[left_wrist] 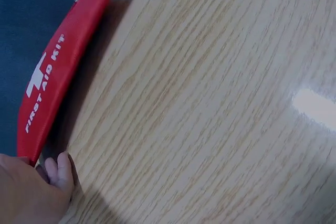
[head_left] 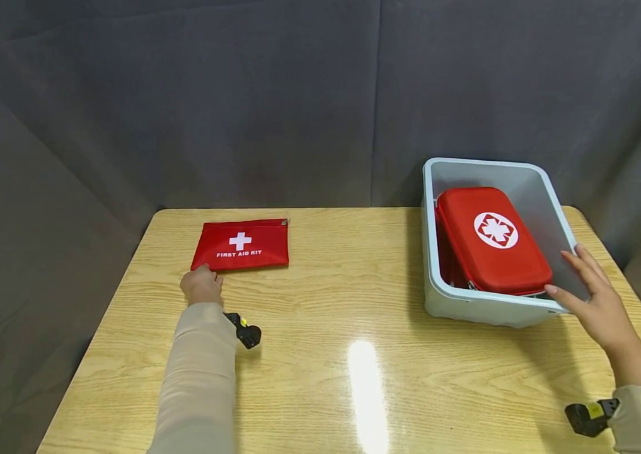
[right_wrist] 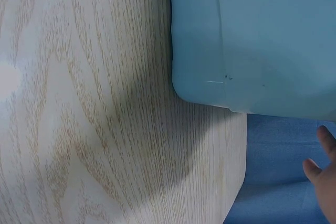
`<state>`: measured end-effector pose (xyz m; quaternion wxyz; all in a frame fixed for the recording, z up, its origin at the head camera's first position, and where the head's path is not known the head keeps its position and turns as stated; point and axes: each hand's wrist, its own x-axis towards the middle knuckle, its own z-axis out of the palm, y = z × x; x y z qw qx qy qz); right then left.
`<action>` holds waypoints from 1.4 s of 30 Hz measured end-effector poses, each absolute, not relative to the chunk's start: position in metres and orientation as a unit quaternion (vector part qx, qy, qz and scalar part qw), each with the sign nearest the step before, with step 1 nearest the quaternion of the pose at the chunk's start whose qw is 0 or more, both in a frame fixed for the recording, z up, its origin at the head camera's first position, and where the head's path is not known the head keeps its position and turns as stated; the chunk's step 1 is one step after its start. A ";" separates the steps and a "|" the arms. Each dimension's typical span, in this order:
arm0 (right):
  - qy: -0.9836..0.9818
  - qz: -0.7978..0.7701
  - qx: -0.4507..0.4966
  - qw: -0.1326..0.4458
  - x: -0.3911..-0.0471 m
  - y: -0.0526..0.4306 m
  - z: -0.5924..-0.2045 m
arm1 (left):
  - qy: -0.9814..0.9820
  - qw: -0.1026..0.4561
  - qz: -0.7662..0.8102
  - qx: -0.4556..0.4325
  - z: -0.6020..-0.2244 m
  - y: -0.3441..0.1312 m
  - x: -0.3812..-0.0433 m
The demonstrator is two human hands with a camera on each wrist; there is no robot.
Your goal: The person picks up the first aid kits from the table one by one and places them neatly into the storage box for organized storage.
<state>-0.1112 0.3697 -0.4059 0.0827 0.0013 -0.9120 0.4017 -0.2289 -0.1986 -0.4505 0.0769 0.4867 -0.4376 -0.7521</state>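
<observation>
On the left of the table, a flat red first aid pouch with a white cross and a zipper shows in the head view. My left hand pinches its near left corner; in the left wrist view the pouch is tilted, with a shadow beneath it. A light grey-blue plastic bin stands at the right. Inside, a red hard-shell first aid case with a white round emblem lies at a slant. My right hand is at the bin's near right corner, fingers spread and thumb over the rim.
A wooden table carries the pouch and the bin, with a bright light reflection near its front. Dark grey cloth hangs behind the table and at both sides. A small black device sits on each wrist.
</observation>
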 end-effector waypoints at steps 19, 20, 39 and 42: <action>-0.910 0.408 -0.007 0.078 -0.114 0.369 -0.402 | -0.335 0.171 -0.838 0.396 -0.455 -0.203 -0.242; -0.910 0.408 -0.008 0.078 -0.114 0.368 -0.402 | -0.333 0.169 -0.840 0.394 -0.454 -0.203 -0.241; -0.906 0.414 -0.004 0.084 -0.111 0.368 -0.404 | -0.283 0.166 -0.880 0.343 -0.433 -0.204 -0.236; -0.909 0.408 0.001 0.083 -0.111 0.368 -0.403 | -0.278 0.165 -0.882 0.344 -0.430 -0.202 -0.236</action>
